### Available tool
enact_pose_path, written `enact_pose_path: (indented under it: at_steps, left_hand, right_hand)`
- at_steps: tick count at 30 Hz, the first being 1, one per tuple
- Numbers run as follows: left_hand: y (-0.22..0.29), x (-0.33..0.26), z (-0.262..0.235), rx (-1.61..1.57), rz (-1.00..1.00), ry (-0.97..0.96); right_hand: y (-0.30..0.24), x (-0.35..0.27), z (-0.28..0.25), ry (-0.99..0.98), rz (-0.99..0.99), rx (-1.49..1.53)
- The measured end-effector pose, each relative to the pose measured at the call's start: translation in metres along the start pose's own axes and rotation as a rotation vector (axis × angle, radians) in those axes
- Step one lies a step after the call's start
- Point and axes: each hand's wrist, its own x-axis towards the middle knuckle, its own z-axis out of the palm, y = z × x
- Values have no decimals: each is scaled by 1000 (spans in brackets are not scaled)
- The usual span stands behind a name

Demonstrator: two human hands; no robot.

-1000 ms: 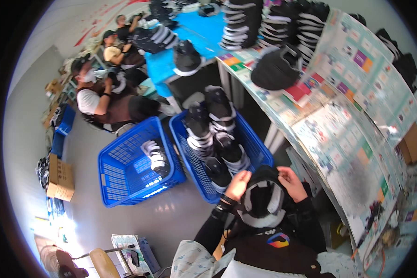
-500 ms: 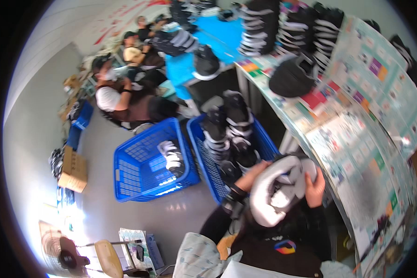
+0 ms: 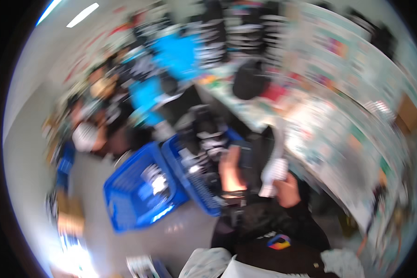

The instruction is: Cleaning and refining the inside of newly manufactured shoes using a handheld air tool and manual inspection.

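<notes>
A black-and-white shoe [image 3: 274, 172] is upright in front of my chest, blurred by motion. My right hand [image 3: 288, 190] grips its white side near the lower end, fingers closed round it. On the dark side, my left hand [image 3: 231, 170] presses against the shoe, its fingertips partly smeared. Just beyond my left hand, several black-and-white shoes [image 3: 211, 134] fill a blue basket [image 3: 192, 185]. To its left stands a second blue basket [image 3: 120, 208] with a black-and-white shoe [image 3: 156, 180] inside.
On my right runs a worktable [image 3: 310, 134] covered with printed sheets. Stacks of shoes [image 3: 248, 30] and a round black item [image 3: 250, 78] stand at its far end. Co-workers sit at the far left beside a blue-topped table [image 3: 176, 55]. A cardboard box [image 3: 70, 213] lies by the left wall.
The shoe has turned from its pale opening facing me to upright, with dark and white sides showing. My hands have shifted with it. The whole view has swung, blurring it.
</notes>
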Motion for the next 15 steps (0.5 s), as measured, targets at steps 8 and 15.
enact_pose_path:
  at_steps: [8, 15]
  left_hand:
    - [35, 107, 71, -287, -123, -325]
    - [137, 110, 228, -680, -660, -1013]
  right_hand:
    - [-113, -37, -75, 78, -285, -632]
    - [-171, -145, -312, 1269, -180, -1703]
